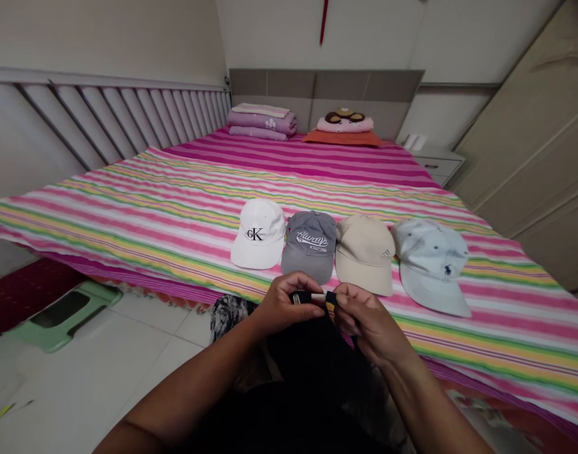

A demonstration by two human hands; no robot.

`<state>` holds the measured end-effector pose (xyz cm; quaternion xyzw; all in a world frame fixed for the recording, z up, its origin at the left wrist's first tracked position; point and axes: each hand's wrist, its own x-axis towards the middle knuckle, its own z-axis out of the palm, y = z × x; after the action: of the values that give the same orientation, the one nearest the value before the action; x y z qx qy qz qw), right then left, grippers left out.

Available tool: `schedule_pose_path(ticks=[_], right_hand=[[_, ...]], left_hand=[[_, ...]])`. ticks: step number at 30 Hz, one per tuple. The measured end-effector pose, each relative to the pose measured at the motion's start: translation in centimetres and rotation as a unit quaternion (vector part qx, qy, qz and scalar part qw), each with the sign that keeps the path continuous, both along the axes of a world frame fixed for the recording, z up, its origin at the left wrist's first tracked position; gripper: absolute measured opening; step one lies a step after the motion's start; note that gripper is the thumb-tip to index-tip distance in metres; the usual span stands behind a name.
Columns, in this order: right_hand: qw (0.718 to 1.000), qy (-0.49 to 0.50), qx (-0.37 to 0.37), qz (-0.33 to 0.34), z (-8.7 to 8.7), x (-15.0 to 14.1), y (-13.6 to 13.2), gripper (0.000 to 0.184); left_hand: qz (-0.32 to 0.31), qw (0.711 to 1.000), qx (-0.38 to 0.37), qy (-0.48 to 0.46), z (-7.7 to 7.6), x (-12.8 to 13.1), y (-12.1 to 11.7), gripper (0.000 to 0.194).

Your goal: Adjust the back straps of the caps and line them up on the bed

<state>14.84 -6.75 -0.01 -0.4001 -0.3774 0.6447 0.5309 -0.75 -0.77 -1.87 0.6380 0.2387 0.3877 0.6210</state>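
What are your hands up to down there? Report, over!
Left hand, right hand: both pinching small black object. Pale bit showing between its dark ends. Just beyond: grey cap, on striped cover.

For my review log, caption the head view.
Left hand and right hand hold a small black object near white, gray, beige and pale-blue fabric caps on a striped bedspread.
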Motion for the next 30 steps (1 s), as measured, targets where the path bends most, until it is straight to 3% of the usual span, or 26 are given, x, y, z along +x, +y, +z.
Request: schedule_pose_path(ticks=[12, 16, 21, 26, 30], right_hand=[[0.997, -0.042, 0.017, -0.056, -0.1, -0.2, -0.3, 0.019], [0.996, -0.070, 0.026, -0.054, -0.1, -0.1, -0.5, 0.021], [0.984, -0.173, 0.036, -0.036, 0.4, -0.7, -0.7, 0.022], [0.952, -0.284, 0.070, -0.092, 0.9, -1.1, -0.4, 0.019], [0.965, -0.251, 0.022, -0.080, 0.3, -0.9, -0.2, 0.023]], left_hand=[[-0.086, 0.996, 0.008, -0.013, -0.2, -0.7, 0.1, 0.036], [-0.077, 0.997, -0.018, -0.022, -0.4, -0.8, 0.2, 0.031], [-0.081, 0.994, -0.067, -0.022, -0.4, -0.6, 0.2, 0.030], [-0.072, 0.996, -0.059, -0.008, -0.2, -0.4, 0.0, 0.029], [-0.056, 0.998, -0.035, 0.000, 0.0, -0.3, -0.3, 0.033]])
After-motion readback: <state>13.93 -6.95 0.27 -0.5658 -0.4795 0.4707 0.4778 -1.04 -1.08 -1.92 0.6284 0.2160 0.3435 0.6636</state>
